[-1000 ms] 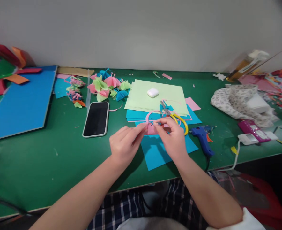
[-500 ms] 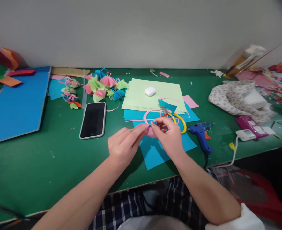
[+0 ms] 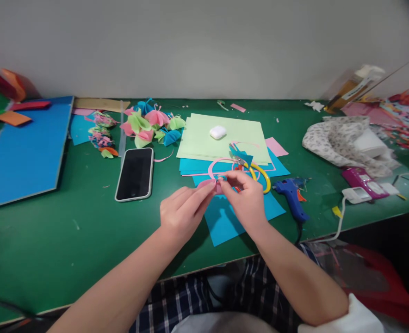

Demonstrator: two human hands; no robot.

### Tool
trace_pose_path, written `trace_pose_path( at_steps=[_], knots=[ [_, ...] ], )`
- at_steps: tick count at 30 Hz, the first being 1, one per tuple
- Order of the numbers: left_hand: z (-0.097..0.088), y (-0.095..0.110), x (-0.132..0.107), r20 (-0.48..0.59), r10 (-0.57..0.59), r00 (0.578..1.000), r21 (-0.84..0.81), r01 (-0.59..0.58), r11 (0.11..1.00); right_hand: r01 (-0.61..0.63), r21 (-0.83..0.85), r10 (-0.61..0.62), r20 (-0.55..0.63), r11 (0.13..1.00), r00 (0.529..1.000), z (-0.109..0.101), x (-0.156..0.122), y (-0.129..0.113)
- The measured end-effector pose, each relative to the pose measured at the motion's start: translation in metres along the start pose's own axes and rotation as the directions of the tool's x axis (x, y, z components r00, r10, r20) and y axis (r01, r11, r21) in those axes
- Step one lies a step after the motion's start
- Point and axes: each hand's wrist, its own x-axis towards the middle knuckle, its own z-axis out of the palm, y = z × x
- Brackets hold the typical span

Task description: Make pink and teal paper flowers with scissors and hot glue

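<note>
My left hand point(image 3: 182, 212) is closed on a piece of pink paper point(image 3: 204, 184), pinching it at the edge near my other hand. Fingertips of my right hand point(image 3: 244, 199) meet it there, closed on a small blue bit of paper point(image 3: 221, 177) against the pink one; the fingers partly hide both. Beneath the hands lies a sheet of blue paper point(image 3: 221, 226). Just beyond the right hand are scissors with yellow handles point(image 3: 265, 178), their blades by a blue scrap point(image 3: 242, 155). A pink paper ring point(image 3: 212, 167) lies beside them.
Left of the hands is a phone point(image 3: 135, 175), with folded paper flowers point(image 3: 152, 121) behind it. Light green sheets point(image 3: 194, 138) carry a white case point(image 3: 218, 132). A blue glue gun point(image 3: 293, 196) and purple device point(image 3: 360, 181) sit right; a blue board point(image 3: 24, 152) lies far left.
My left hand has shifted slightly right, closer to the right hand. The pink paper has moved with it, and its edge now looks pinched up at the fingertips.
</note>
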Motion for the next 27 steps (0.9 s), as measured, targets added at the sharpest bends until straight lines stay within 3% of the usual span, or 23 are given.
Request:
trace_pose_path(
  at_steps=[8,16,21,27],
  knots=[
    [0.0028,-0.001,-0.0029,0.09,-0.107,0.99,-0.052,0.112,0.992,0.082,-0.057,-0.084,-0.026,0.995,0.996,0.0022,-0.0017,0.0024],
    [0.0055,-0.0001,-0.0067,0.061,-0.161,0.985,-0.114,0.167,0.979,0.148,-0.108,-0.154,-0.048,0.983,0.987,0.0062,-0.003,0.0027],
    [0.0037,0.0016,-0.0051,0.084,-0.222,0.971,-0.166,0.233,0.958,0.105,0.012,-0.104,-0.036,0.994,0.994,0.0065,-0.0046,0.002],
    [0.0021,0.0042,-0.0015,0.103,-0.372,0.923,-0.251,0.386,0.888,0.014,0.12,-0.017,0.025,0.993,1.0,0.0036,-0.0026,-0.0017]
  ],
)
